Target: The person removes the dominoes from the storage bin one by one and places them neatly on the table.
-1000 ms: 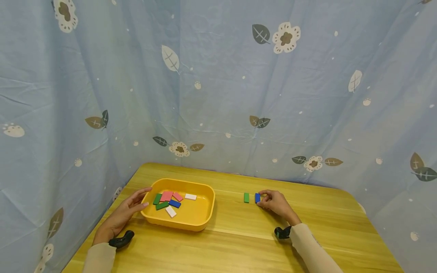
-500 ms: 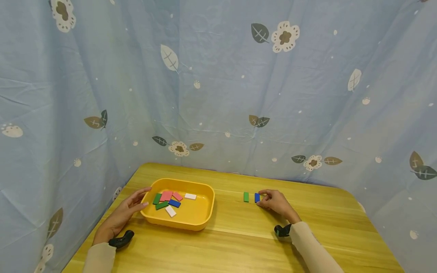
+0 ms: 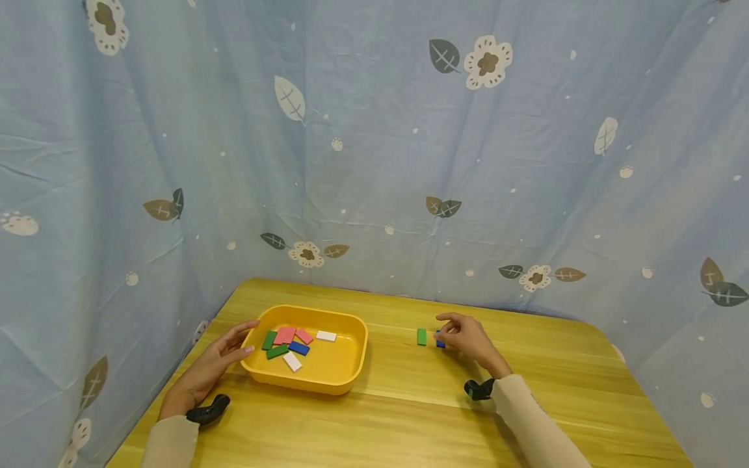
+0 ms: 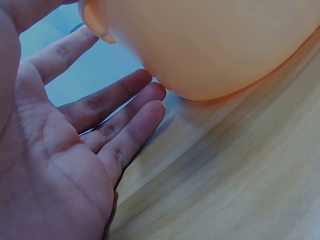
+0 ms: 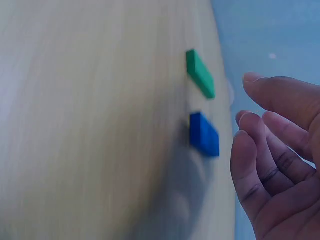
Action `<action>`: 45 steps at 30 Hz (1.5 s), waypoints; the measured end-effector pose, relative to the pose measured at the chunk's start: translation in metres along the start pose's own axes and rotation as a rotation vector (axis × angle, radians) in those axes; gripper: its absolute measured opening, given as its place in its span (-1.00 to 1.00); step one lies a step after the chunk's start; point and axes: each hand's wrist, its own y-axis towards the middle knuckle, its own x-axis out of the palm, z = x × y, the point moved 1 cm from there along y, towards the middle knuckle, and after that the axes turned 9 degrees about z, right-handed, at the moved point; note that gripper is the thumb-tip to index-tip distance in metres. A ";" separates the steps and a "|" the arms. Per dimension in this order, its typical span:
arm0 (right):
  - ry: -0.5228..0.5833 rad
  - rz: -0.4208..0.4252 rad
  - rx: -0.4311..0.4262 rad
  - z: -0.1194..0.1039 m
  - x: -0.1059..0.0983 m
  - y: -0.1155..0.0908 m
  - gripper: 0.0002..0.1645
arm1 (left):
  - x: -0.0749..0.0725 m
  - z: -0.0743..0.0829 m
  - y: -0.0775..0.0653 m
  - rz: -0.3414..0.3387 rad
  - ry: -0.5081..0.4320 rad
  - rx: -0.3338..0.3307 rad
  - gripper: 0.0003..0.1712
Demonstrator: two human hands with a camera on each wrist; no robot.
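Observation:
My left hand (image 3: 210,364) is at the left end of a yellow plastic tray (image 3: 304,387), fingers extended. In the left wrist view its fingertips (image 4: 158,95) are at the tray's outer wall. Over the table, my right hand (image 3: 468,338) hovers beside a blue block (image 3: 440,340), partly hidden by the fingers in the head view. The right wrist view has the same blue block (image 5: 204,136) on the table, apart from the loosely bent fingers, which hold nothing. A green block (image 3: 421,337) lies to the left of the blue one.
Inside the tray are pink blocks (image 3: 285,335), green blocks (image 3: 277,351), white blocks (image 3: 326,336) and another blue block (image 3: 299,348). A patterned blue curtain (image 3: 374,162) hangs behind and beside the wooden table (image 3: 398,422).
My right hand has let go of the blue block and risen slightly, its fingers shifting left above it. The blue block remains beside the green one. The left hand stays at the tray.

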 end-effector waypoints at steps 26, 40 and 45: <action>0.092 -0.105 -0.208 -0.083 0.054 0.011 -0.47 | -0.001 0.001 0.002 0.003 0.012 0.017 -0.30; 0.175 -0.221 -0.288 -0.120 0.096 0.017 -0.51 | -0.002 -0.002 0.003 -0.002 -0.005 0.011 -0.29; 0.155 -0.257 -0.321 -0.130 0.111 0.017 -0.51 | -0.002 -0.003 0.002 -0.002 -0.009 0.003 -0.29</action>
